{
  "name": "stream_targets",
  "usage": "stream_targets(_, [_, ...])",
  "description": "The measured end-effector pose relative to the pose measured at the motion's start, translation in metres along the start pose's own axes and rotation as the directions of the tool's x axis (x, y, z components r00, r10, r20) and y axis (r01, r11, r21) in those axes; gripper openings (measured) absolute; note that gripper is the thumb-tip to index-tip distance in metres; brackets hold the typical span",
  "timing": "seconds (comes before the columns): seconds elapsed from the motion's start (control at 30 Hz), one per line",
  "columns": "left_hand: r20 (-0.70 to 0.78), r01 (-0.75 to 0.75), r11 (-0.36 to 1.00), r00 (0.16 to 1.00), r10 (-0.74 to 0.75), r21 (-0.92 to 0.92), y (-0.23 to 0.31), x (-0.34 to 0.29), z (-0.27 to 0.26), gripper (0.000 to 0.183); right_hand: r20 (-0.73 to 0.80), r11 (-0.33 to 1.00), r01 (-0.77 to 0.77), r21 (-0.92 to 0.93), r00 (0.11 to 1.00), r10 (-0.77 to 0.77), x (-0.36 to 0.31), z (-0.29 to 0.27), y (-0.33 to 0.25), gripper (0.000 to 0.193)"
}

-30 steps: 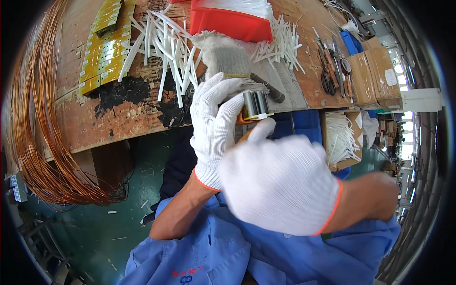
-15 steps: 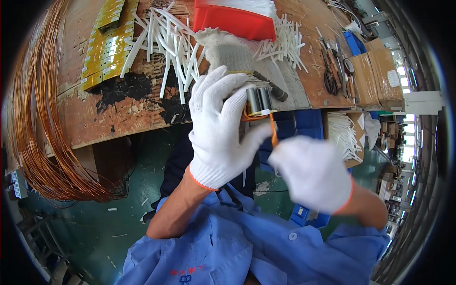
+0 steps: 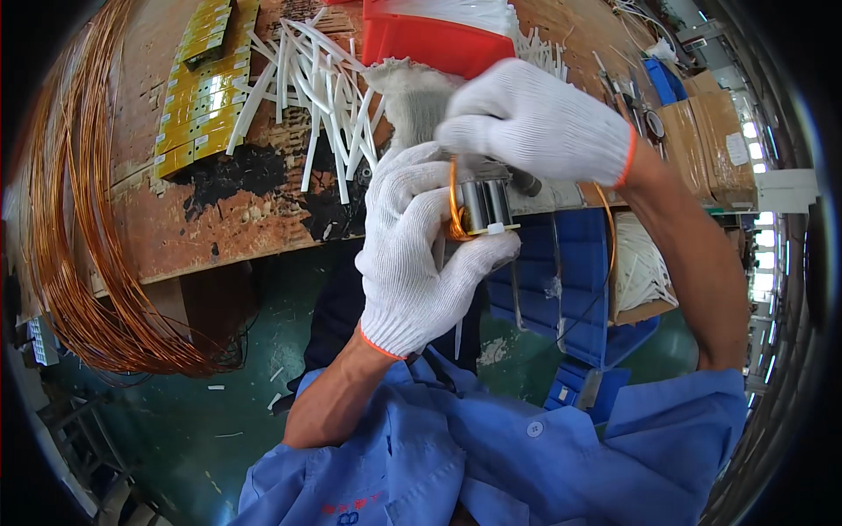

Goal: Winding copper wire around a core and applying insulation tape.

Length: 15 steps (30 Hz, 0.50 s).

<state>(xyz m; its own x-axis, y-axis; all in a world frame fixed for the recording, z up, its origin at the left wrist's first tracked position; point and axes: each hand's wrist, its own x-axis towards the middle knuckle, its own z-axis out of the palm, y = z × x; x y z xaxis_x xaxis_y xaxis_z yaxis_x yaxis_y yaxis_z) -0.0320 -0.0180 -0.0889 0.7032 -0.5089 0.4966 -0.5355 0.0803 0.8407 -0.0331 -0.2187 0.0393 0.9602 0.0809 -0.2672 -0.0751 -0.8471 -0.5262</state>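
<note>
My left hand (image 3: 408, 250), in a white knit glove, is closed around a small coil core (image 3: 485, 205) at the bench's front edge. Grey metal cylinders stand side by side on the core, with a thin pale-yellow plate at its near end. Orange copper wire (image 3: 453, 197) is wound on its left side and rises toward my right hand (image 3: 539, 123). That gloved hand is above and beyond the core, fingers curled on the wire, fingertips smeared by motion. More wire trails from behind the right hand down over the bench edge.
A thick copper wire hank (image 3: 83, 228) hangs over the bench's left side. Yellow-taped blocks (image 3: 206, 105), loose white tubes (image 3: 329, 96), a grey cloth (image 3: 403, 101) and a red bin (image 3: 430, 39) lie beyond my hands. Blue bins (image 3: 548, 280) and a box of tubes (image 3: 645, 272) stand below right.
My right hand has swung up from the lower right to above the core, carrying the wire over it. The left hand keeps its hold, with the core slightly lower and further right.
</note>
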Motion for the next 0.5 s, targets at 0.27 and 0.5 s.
stream_targets(0.27, [0.026, -0.12, 0.993, 0.992, 0.121, -0.012, -0.002, 0.003, 0.005, 0.05, -0.414, 0.988, -0.055, -0.142, 0.91, -0.009, -0.14, 0.082, -0.05, 0.019])
stream_targets(0.5, [-0.067, -0.192, 0.974, 0.977, 0.201, 0.121, -0.02, -0.003, 0.005, 0.06, -0.192, 0.755, 0.16, -0.636, 0.915, -0.355, -0.076, 0.08, -0.124, 0.021])
